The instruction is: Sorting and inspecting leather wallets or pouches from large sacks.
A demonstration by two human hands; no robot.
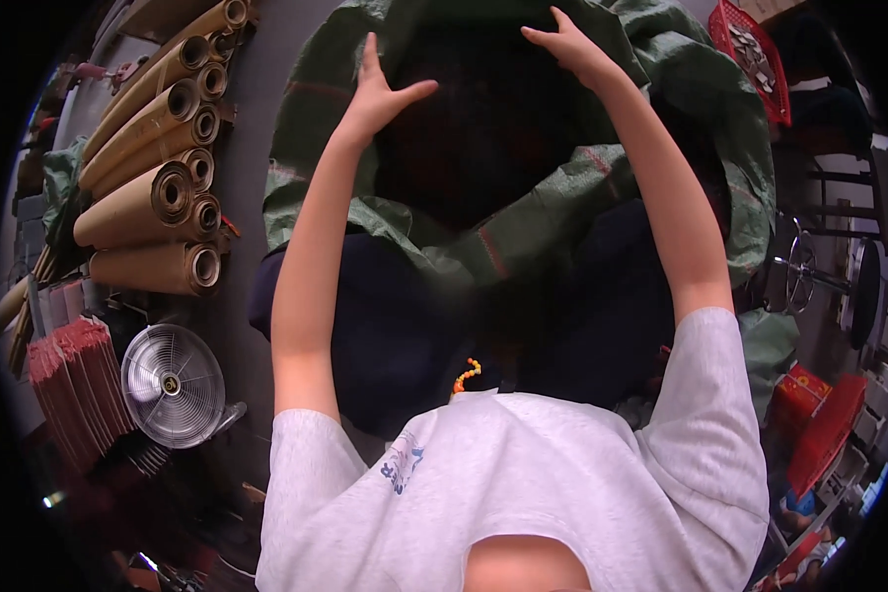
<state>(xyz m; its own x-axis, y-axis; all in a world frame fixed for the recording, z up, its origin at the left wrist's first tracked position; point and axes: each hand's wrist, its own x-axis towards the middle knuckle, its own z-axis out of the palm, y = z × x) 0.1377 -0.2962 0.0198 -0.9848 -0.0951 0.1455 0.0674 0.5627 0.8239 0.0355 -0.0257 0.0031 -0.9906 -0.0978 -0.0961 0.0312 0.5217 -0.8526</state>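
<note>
The green woven sack (553,192) gaped in front of the person (523,474), its dark mouth between the two arms. I saw the left hand (377,104) over the sack's left side, its grip released and spread; the right hand (572,47) was at the far right, grip likewise loose. Whether either touched the fabric, I couldn't tell. Brown rolls (133,207) lay stacked to the left, near a round fan (173,385).

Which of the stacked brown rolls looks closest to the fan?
The stack's lowest roll in the picture, just above the round metal fan. The other stacked rolls all appear higher up, farther from it.
</note>
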